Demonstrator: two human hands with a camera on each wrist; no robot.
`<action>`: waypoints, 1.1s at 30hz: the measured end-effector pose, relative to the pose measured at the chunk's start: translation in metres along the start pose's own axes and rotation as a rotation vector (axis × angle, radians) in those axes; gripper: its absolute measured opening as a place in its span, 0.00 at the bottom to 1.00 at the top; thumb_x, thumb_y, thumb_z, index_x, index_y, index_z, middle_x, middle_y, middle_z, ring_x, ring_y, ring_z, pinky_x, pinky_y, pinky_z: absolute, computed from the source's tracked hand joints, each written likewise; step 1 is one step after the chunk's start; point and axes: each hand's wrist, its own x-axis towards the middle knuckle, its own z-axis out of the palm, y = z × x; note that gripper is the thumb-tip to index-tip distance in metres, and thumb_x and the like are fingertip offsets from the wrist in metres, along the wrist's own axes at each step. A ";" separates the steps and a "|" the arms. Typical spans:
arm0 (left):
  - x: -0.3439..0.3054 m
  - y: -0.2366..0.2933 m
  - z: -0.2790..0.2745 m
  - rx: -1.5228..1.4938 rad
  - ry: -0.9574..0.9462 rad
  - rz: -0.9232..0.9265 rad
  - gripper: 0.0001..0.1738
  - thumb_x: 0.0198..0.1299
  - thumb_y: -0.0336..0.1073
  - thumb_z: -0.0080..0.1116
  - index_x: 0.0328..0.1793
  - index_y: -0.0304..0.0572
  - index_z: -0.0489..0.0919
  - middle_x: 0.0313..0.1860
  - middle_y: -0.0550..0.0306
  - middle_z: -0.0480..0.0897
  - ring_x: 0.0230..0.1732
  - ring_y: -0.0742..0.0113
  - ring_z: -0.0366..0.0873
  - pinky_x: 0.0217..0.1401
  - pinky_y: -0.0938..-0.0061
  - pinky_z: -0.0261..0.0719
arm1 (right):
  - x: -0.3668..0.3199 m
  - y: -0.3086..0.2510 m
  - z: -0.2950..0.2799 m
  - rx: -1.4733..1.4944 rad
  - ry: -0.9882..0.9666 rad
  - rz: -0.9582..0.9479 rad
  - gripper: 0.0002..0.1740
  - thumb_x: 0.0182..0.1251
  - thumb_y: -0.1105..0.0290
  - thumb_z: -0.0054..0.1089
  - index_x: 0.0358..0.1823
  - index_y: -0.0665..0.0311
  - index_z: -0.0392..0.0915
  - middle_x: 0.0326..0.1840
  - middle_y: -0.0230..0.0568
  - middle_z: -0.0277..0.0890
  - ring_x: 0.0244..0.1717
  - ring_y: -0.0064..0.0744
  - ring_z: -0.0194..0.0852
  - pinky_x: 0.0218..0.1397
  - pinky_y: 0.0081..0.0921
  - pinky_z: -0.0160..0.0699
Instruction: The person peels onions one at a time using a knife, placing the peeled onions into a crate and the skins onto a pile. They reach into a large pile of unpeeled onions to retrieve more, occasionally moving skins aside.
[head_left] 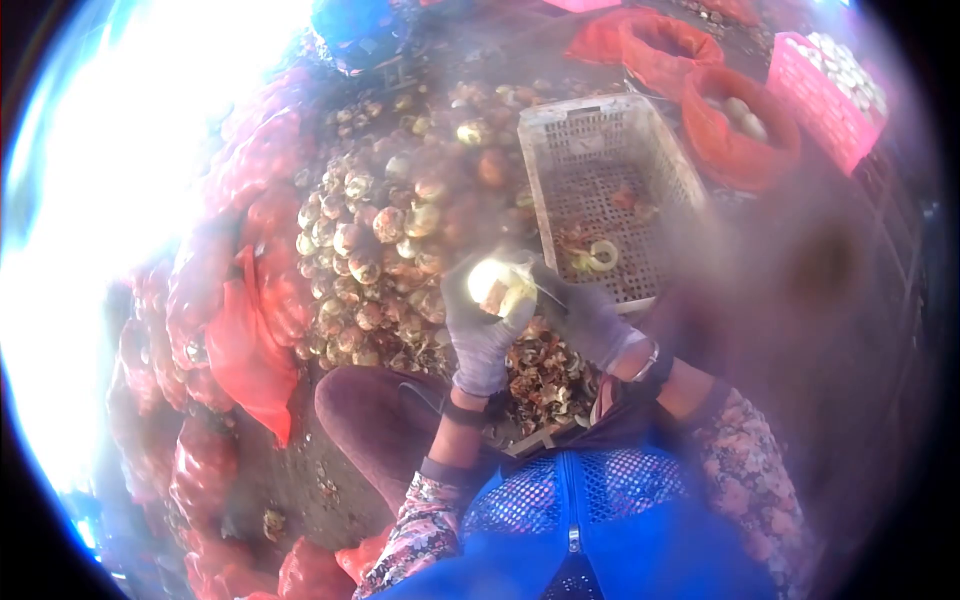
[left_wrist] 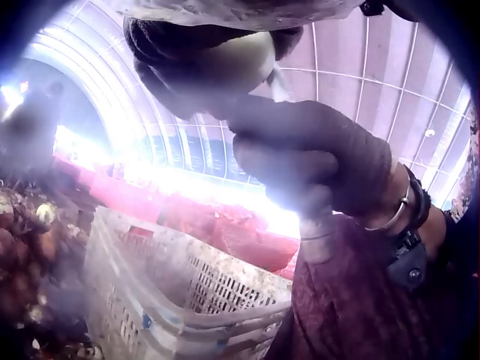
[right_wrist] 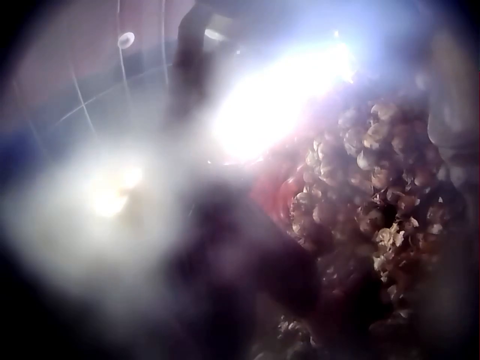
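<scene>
In the head view my gloved left hand (head_left: 480, 345) grips a pale, partly peeled onion (head_left: 492, 283), fingers wrapped round its side. My gloved right hand (head_left: 588, 318) is close against the onion's right side. From the left wrist, the onion (left_wrist: 251, 64) shows white in the dark-gloved left fingers. The right hand (left_wrist: 315, 150) has its fingers curled, with a thin pale strip (left_wrist: 280, 84) between them and the onion; I cannot tell whether this is peel or a blade. Glare and blur hide most of the hands in the right wrist view.
A heap of unpeeled onions (head_left: 390, 225) lies ahead. A white plastic crate (head_left: 535, 175) stands right of it, with a pale ring-shaped scrap inside. Loose skins (head_left: 550, 385) lie below the hands. Red mesh sacks (head_left: 270, 300) line the left; open red sacks (head_left: 740, 150) and a pink basket (head_left: 800, 75) stand back right.
</scene>
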 end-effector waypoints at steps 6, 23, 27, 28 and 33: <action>-0.001 0.003 0.002 0.321 -0.053 0.262 0.48 0.41 0.38 0.82 0.67 0.40 0.64 0.56 0.55 0.77 0.58 0.65 0.76 0.65 0.67 0.77 | 0.012 0.031 0.028 -0.003 -0.013 -0.077 0.20 0.74 0.64 0.50 0.65 0.49 0.71 0.33 0.53 0.82 0.35 0.56 0.83 0.37 0.48 0.79; -0.011 0.020 -0.003 -0.932 -0.214 -0.610 0.33 0.60 0.45 0.68 0.66 0.35 0.70 0.55 0.46 0.81 0.50 0.63 0.83 0.49 0.70 0.86 | 0.031 0.029 -0.002 -0.491 0.090 -0.335 0.11 0.57 0.69 0.62 0.43 0.55 0.81 0.41 0.39 0.81 0.37 0.40 0.85 0.37 0.36 0.81; -0.012 0.019 0.003 -0.415 -0.091 -0.246 0.38 0.56 0.52 0.70 0.65 0.36 0.70 0.54 0.48 0.81 0.52 0.60 0.82 0.53 0.66 0.85 | 0.034 0.019 0.010 -0.271 -0.158 -0.094 0.21 0.61 0.71 0.60 0.57 0.60 0.80 0.33 0.45 0.83 0.32 0.43 0.85 0.39 0.38 0.84; -0.013 0.015 -0.001 -0.445 -0.104 -0.270 0.39 0.53 0.51 0.72 0.65 0.37 0.70 0.54 0.48 0.80 0.52 0.58 0.82 0.54 0.64 0.84 | 0.029 0.010 0.002 -0.163 -0.132 -0.106 0.21 0.60 0.71 0.61 0.57 0.63 0.79 0.33 0.46 0.83 0.32 0.42 0.85 0.39 0.38 0.84; -0.007 0.013 -0.007 -0.412 -0.211 -0.250 0.45 0.48 0.53 0.76 0.66 0.35 0.69 0.55 0.47 0.80 0.54 0.55 0.81 0.57 0.61 0.84 | 0.043 0.025 -0.013 -0.100 -0.132 -0.583 0.30 0.60 0.68 0.63 0.65 0.66 0.73 0.33 0.47 0.83 0.32 0.39 0.87 0.37 0.34 0.86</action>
